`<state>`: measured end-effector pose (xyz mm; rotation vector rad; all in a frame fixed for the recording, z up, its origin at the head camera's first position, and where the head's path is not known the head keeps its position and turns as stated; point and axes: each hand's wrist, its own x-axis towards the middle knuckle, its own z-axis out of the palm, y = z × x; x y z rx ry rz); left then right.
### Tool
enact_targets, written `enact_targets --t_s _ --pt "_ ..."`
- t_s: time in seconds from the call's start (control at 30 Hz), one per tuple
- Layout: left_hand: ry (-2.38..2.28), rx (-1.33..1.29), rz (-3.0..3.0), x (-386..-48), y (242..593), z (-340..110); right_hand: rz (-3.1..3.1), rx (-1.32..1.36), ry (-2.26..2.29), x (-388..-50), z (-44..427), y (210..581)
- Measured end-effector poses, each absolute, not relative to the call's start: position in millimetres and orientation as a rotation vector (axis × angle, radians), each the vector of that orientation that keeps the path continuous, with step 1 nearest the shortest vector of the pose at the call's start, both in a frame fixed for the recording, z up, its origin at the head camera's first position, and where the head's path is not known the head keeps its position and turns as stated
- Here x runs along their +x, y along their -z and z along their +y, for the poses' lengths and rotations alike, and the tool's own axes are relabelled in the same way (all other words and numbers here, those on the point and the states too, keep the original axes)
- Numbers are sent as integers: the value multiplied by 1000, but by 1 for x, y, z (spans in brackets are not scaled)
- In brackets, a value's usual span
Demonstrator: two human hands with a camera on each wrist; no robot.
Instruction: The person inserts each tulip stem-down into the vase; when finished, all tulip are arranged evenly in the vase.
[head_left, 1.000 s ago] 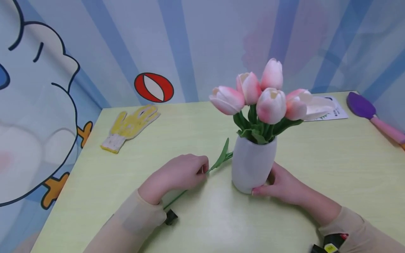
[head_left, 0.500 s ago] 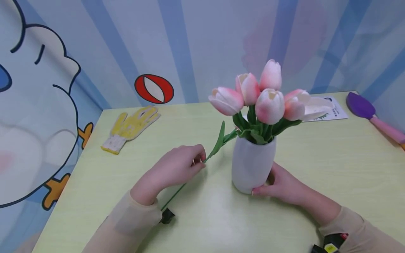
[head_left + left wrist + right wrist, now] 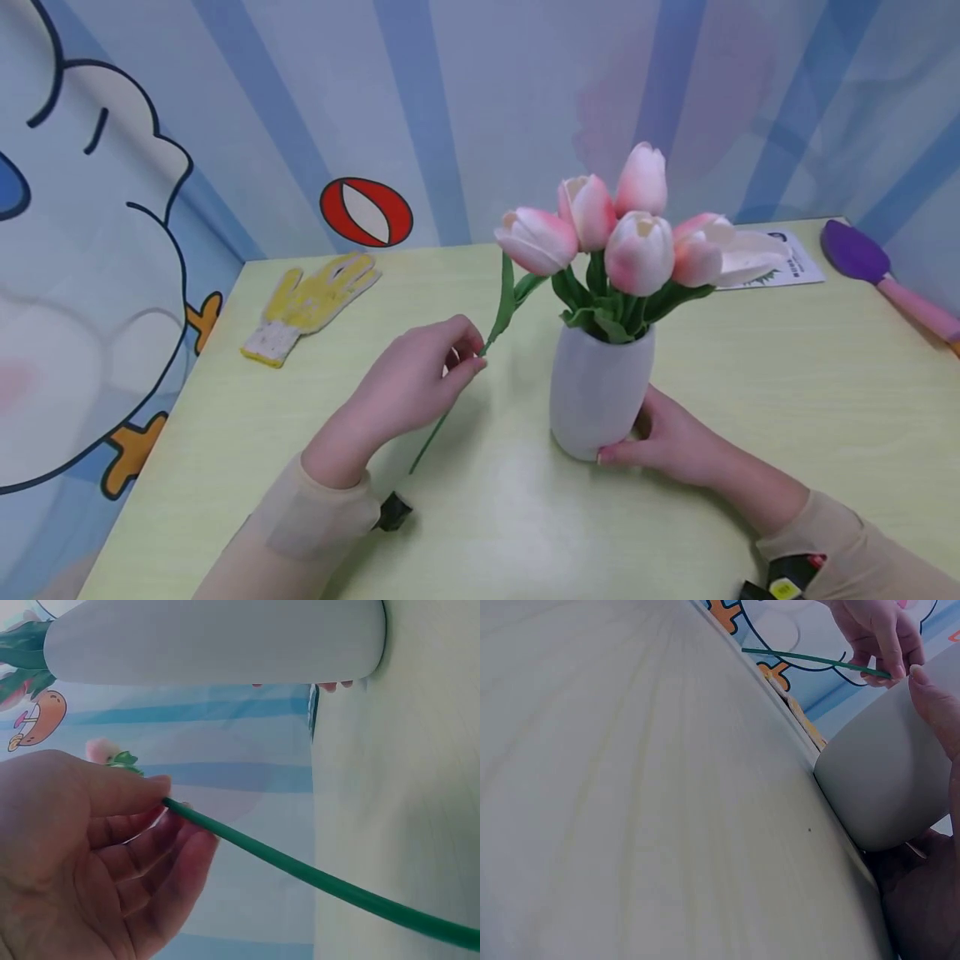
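My left hand (image 3: 420, 375) pinches a green artificial flower stem (image 3: 300, 870) between thumb and fingers, raised off the table. In the head view its leaves (image 3: 506, 304) point up, and its top passes behind the leftmost tulip, so I cannot see its end there. A small pinkish bloom (image 3: 101, 750) shows past the fingers in the left wrist view. Just right of it, a white vase (image 3: 600, 392) stands upright with several pink-and-white artificial tulips (image 3: 639, 252) in it. My right hand (image 3: 678, 437) grips the vase low down, thumb in front, other fingers mostly hidden behind.
A yellow-and-white work glove (image 3: 311, 304) lies at the table's back left. Behind the vase is a white printed card (image 3: 795, 258). A purple spatula with a pink handle (image 3: 858, 250) lies at the back right. A patterned wall (image 3: 487, 108) borders the table.
My left hand has lifted the stem up and slightly away from me, tilting it more upright; its lower end now shows above the table. The right hand and vase have stayed put.
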<state>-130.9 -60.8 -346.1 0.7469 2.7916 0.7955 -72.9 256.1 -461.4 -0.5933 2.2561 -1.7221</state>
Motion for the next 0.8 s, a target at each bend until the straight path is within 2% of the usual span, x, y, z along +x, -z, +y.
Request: enact_targets --t_s 0.4,0.8 --pt "-1248 799 2827 -126 335 -62 2222 -640 1770 -73 255 462" --pt "-1410 882 2848 -122 333 -61 2253 -628 1771 -73 256 461"
